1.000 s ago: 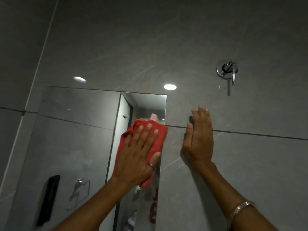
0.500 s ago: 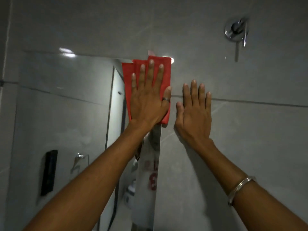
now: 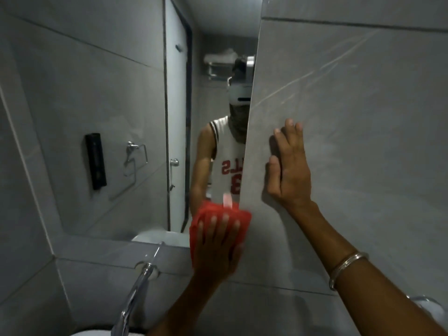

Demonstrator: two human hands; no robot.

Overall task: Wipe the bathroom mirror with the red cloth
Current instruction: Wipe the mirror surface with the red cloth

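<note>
The bathroom mirror (image 3: 109, 112) fills the left and middle of the wall. A folded red cloth (image 3: 206, 217) lies flat against the mirror's lower right corner and overlaps the bottom edge. My left hand (image 3: 219, 248) presses on the cloth with fingers spread, covering most of it. My right hand (image 3: 289, 166) rests flat on the grey tiled wall (image 3: 363, 117) just right of the mirror's edge, holding nothing. A metal bangle (image 3: 346, 266) sits on my right wrist.
A chrome tap (image 3: 135, 294) juts from the wall below the mirror, over a white basin (image 3: 92, 333) at the bottom edge. The mirror reflects a person in a white jersey, a door, a towel ring and a black wall fixture.
My left hand has swept the cloth down the mirror's right edge from the top corner to the bottom corner. The view has tilted down. My right hand stays flat on the wall.
</note>
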